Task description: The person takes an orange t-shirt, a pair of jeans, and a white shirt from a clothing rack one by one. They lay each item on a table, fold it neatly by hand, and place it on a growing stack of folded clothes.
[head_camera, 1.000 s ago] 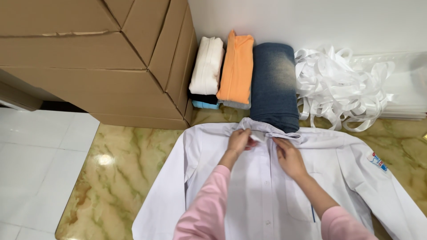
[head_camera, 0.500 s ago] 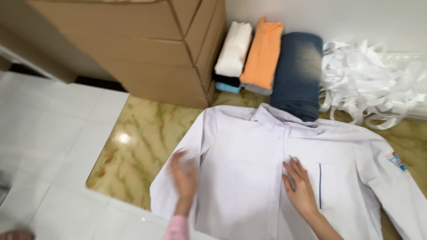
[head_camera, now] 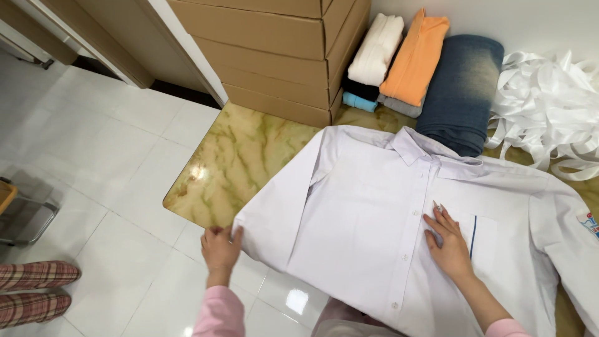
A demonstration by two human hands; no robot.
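A stack of plain brown cardboard boxes (head_camera: 281, 56) stands at the far edge of the marbled tabletop, flat and long, their corners lined up one above another. On the shirt's sleeve at the far right sits a small sewn badge (head_camera: 588, 223), white with red and blue marks.

Behind the counter (head_camera: 249, 156) stand cardboard boxes (head_camera: 281, 50); right of them folded clothes (head_camera: 415, 59), rolled jeans (head_camera: 462, 90) and white ribbons (head_camera: 549, 100).

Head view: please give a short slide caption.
Left hand grips white shirt cuff; right hand flat on it.
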